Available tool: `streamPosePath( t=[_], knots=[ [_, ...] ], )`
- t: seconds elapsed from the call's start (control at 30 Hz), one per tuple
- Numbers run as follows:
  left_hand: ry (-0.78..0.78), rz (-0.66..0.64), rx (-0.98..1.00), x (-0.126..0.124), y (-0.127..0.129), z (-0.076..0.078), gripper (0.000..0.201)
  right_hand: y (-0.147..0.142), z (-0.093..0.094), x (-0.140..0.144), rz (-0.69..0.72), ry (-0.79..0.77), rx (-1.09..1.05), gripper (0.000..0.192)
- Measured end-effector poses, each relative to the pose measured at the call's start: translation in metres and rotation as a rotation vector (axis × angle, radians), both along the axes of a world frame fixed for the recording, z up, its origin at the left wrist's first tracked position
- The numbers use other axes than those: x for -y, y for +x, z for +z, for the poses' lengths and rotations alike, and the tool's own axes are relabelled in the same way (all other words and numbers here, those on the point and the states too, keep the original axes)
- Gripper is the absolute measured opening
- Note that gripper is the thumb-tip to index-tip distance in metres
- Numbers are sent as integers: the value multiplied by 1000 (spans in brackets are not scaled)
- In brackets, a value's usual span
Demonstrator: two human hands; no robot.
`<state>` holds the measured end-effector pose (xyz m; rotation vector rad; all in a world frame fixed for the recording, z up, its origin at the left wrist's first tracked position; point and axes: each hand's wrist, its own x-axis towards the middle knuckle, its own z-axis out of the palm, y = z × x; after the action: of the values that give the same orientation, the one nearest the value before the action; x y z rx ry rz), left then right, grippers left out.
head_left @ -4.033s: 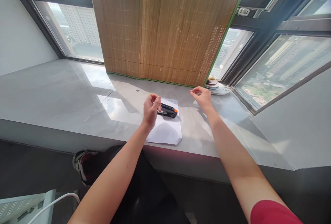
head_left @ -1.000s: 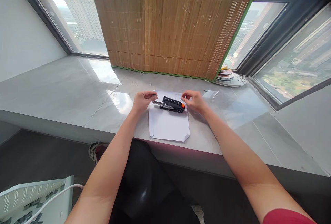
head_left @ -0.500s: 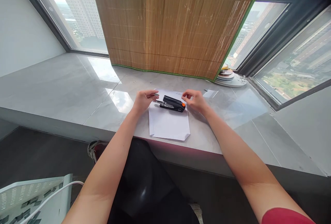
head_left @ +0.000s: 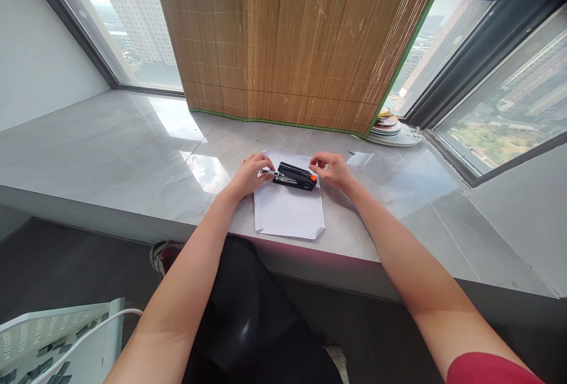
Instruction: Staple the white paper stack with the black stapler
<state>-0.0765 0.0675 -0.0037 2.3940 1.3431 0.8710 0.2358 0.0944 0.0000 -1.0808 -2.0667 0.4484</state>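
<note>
A black stapler (head_left: pixel 297 176) with an orange button lies on white sheets of paper (head_left: pixel 287 214). Its metal staple tray (head_left: pixel 268 172) sticks out of the left end. My left hand (head_left: pixel 253 174) is at that end, with thumb and fingers closed around the tray. Whether a small piece also sits between the fingertips is too small to tell. Near the stapler's right end, my right hand (head_left: pixel 330 169) rests by the paper's edge. Its thumb and fingertips are pinched together, and what they hold, if anything, cannot be made out.
The grey tiled ledge (head_left: pixel 106 153) drops off at its front edge near my knees. A bamboo blind (head_left: pixel 283 47) hangs down behind the paper. A stack of plates (head_left: pixel 392 130) stands at the back right. A clear flat piece (head_left: pixel 361 159) lies right of my right hand.
My left hand's fingers have come down around the stapler's metal tray; a small grey piece seen at the fingertips before no longer shows. The right hand has hardly moved.
</note>
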Motion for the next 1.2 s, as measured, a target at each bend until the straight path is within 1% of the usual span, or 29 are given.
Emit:
streamPosePath(
  t=[0.2, 0.4, 0.47, 0.53, 0.63, 0.7, 0.9, 1.0, 1.1, 1.2],
  knots=[
    [-15, 24, 21, 1, -1, -1, 8, 1, -2, -2, 34, -2, 23, 16],
    [-11, 11, 52, 3, -4, 2, 8, -2, 4, 4, 43, -9, -21, 23],
    [-18, 15, 57, 4, -6, 3, 8, -4, 7, 7, 92, -33, -72, 25],
    [-31, 21, 59, 4, -8, 3, 8, -5, 9, 10, 179, -70, -84, 29],
    [-82, 58, 70, 4, -12, 4, 9, -9, 11, 13, 312, -122, 18, 33],
    [-121, 89, 87, 4, -13, 5, 11, -10, 11, 14, 347, -140, 75, 31],
    [-153, 121, 109, 5, -19, 6, 11, -12, 11, 14, 342, -135, 85, 30],
    [-148, 135, 135, 2, -23, 4, 13, -12, 12, 15, 343, -143, 85, 29],
    [-177, 181, 185, 0, -27, 1, 15, -11, 12, 15, 342, -143, 87, 28],
    [-183, 221, 223, 0, -25, 3, 18, -11, 11, 14, 360, -92, 98, 30]
  ],
)
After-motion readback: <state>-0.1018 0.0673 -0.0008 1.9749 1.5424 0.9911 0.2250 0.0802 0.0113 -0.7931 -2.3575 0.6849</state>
